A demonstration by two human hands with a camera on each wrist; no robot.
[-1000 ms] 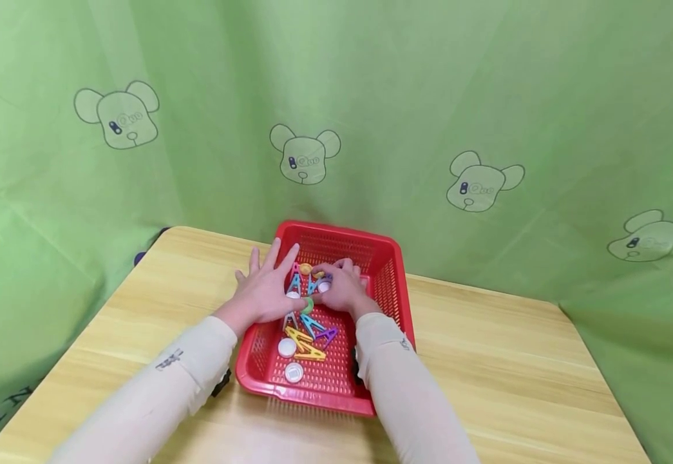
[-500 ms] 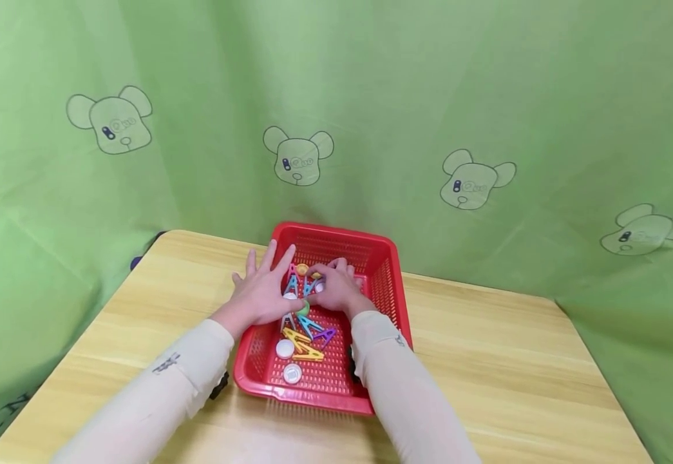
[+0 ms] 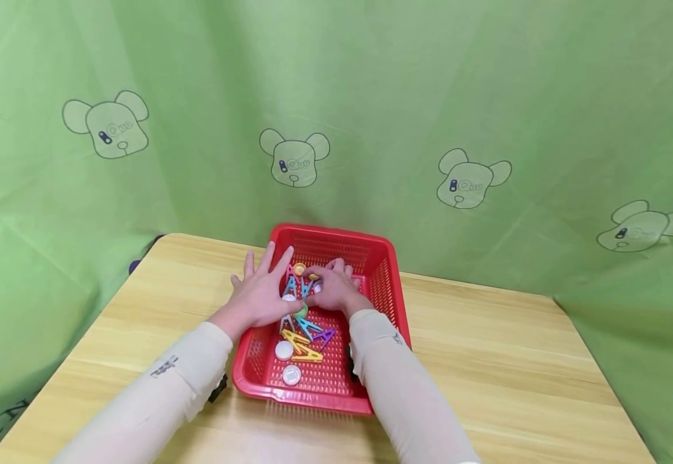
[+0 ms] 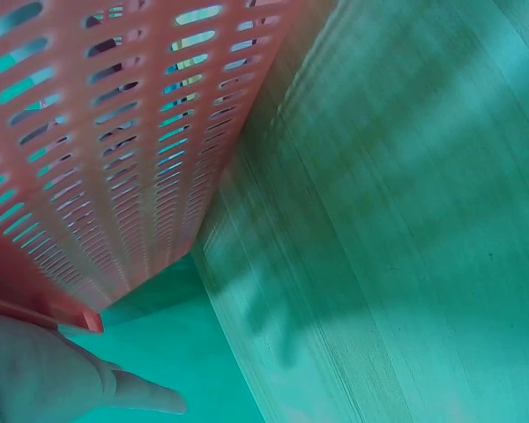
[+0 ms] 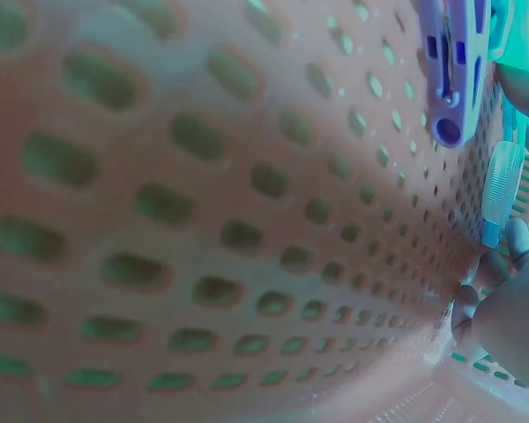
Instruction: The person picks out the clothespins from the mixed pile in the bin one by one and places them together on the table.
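Observation:
A red perforated plastic basket (image 3: 336, 232) holds plastic clothespins and round bottle caps. My left hand (image 3: 255, 295) lies over its left rim with fingers spread, and the thumb reaches in beside a green cap (image 3: 301, 310). Inside, my right hand (image 3: 337, 290) bends loosely around a white cap (image 3: 317, 288), with no firm hold visible. A yellow cap (image 3: 299, 269) and blue clothespin (image 3: 306, 287) are close to it. In the right wrist view, a purple clothespin (image 5: 451, 128) and the right hand's (image 5: 511, 308) fingers show. Only part of the left hand (image 4: 44, 370) appears in the left wrist view.
Nearer the front of the basket lie yellow clothespins (image 3: 307, 354), a purple clothespin (image 3: 324, 337) and two white caps, one plain (image 3: 284, 350), one ringed (image 3: 292, 375). The wooden table (image 3: 498, 361) extends on both sides. A green curtain (image 3: 394, 129) hangs behind.
The head view has shifted slightly, so the scene sits a little further left. Both hands keep nearly the same places relative to the basket and its contents.

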